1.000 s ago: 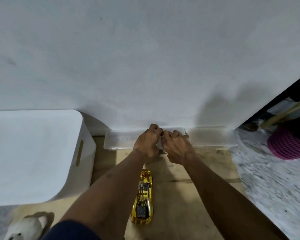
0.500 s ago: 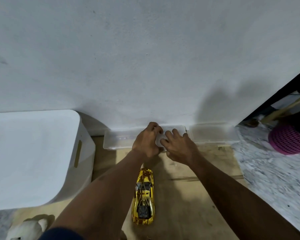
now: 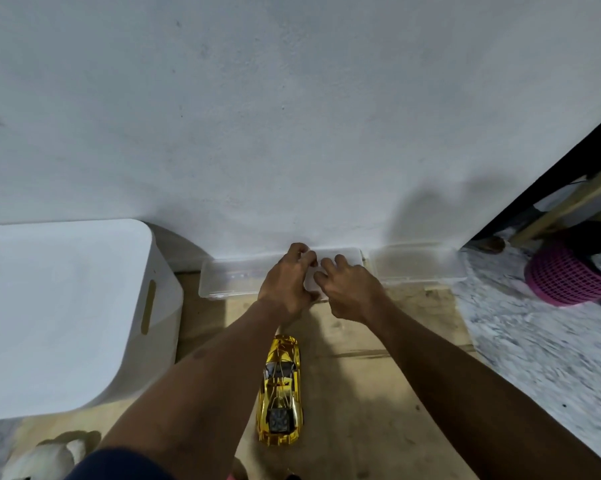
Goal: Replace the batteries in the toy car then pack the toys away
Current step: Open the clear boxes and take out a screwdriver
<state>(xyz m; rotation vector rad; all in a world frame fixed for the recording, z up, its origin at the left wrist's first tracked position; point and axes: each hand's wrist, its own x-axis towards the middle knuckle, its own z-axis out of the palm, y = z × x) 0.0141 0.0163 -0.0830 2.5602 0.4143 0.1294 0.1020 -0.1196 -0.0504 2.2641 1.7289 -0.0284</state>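
Observation:
A shiny gold toy car (image 3: 281,389) lies on the wooden board (image 3: 361,393), lengthwise between my forearms, wheels down. At the foot of the wall sits a long clear plastic box (image 3: 229,278). My left hand (image 3: 285,282) curls its fingers over the box's middle and grips it. My right hand (image 3: 351,289) is beside it with fingers loosely apart, resting on the box. A small pale patch shows between the two hands; I cannot tell what it is. No batteries are visible.
A large white storage bin (image 3: 67,317) with a slot handle stands at the left. A second clear plastic piece (image 3: 416,265) lies right of the box. A white plush toy (image 3: 42,459) sits at bottom left. A pink basket (image 3: 565,282) stands on the marbled floor at right.
My right hand has loosened from a fist to spread fingers on the box. My left hand stays curled on it. The view has shifted slightly; the car has not moved.

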